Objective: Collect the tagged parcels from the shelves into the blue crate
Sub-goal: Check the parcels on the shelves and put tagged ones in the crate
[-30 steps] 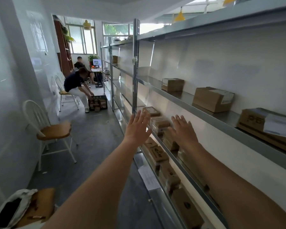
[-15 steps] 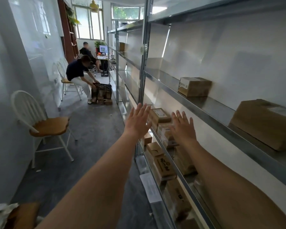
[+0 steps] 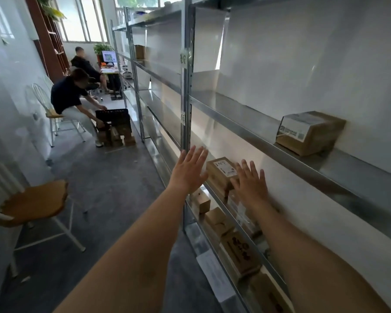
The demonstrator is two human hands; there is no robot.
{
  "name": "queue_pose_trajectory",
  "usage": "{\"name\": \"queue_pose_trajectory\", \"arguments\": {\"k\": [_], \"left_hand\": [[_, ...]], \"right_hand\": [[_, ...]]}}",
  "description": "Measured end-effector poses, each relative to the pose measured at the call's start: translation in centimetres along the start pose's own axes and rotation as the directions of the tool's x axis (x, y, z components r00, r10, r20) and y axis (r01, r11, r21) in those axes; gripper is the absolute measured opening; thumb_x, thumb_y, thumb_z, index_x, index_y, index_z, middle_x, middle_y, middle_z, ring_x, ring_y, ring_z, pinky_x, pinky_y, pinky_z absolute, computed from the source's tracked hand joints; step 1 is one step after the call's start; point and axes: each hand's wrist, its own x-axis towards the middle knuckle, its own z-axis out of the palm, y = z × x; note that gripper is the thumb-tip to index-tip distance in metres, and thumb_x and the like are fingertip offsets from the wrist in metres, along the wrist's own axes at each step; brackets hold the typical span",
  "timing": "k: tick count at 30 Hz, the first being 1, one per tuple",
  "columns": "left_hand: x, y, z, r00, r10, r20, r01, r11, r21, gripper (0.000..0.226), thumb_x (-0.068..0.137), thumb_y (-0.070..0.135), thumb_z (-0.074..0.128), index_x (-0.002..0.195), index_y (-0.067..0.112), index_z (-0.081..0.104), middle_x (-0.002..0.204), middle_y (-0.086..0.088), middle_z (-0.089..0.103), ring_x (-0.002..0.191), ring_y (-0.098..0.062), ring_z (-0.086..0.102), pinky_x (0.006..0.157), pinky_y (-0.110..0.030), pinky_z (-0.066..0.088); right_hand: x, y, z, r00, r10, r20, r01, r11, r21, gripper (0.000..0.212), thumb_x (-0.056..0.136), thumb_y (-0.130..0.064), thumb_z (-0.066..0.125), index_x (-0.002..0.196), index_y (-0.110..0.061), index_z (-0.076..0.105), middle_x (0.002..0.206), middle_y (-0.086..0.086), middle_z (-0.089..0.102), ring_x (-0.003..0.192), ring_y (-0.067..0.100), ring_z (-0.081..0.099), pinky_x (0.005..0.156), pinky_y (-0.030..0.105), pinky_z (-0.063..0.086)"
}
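Both hands out flat, fingers spread, gripping nothing: left hand (image 3: 190,171) and right hand (image 3: 250,182) flank a labelled parcel (image 3: 221,171) on the shelf (image 3: 246,129).

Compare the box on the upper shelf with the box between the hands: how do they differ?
The upper box sits alone on its shelf; the lower box tops a crowded stack one shelf down. The upper box's white label covers its end face; the lower box's label lies on top. The upper box is out of the hands' reach line; the lower box sits between the left hand and right hand. Both are brown cardboard.
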Motion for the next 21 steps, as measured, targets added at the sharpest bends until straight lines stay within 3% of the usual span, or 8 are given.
{"name": "queue_pose_trajectory", "arguments": {"k": [13,18,21], "left_hand": [[19.7,-5.3,9.9,0.986,0.158,0.060,-0.156,0.987,-0.040,0.068,0.099,0.052,0.022,0.153,0.021,-0.006,0.161,-0.003,-0.008,0.148,-0.023,-0.011,0.121,-0.046,0.000],[25.2,-6.4,13.7,0.975,0.201,0.093,-0.188,0.973,-0.132,0.067,0.100,0.050,0.024,0.154,0.021,-0.003,0.162,-0.003,-0.007,0.148,-0.024,-0.011,0.121,-0.046,-0.002],[27.5,-6.7,16.6,0.970,0.214,0.117,-0.187,0.961,-0.204,0.067,0.100,0.052,0.024,0.154,0.021,-0.002,0.161,-0.004,-0.007,0.148,-0.025,-0.011,0.120,-0.045,-0.006]], "right_hand": [[17.8,1.9,7.7,0.965,0.261,0.005,-0.261,0.961,0.092,0.065,0.100,-0.053,0.020,0.156,-0.022,0.007,0.164,0.006,0.004,0.151,0.028,0.001,0.120,0.047,0.003],[21.3,1.7,11.2,0.894,0.439,0.085,-0.445,0.856,0.263,0.063,0.101,-0.051,0.022,0.155,-0.019,0.013,0.163,0.008,0.011,0.150,0.029,0.008,0.120,0.049,0.007],[22.1,1.6,13.6,0.801,0.576,0.164,-0.593,0.724,0.352,0.060,0.102,-0.045,0.025,0.155,-0.018,0.015,0.163,0.008,0.005,0.150,0.032,0.003,0.121,0.052,0.009]]}}
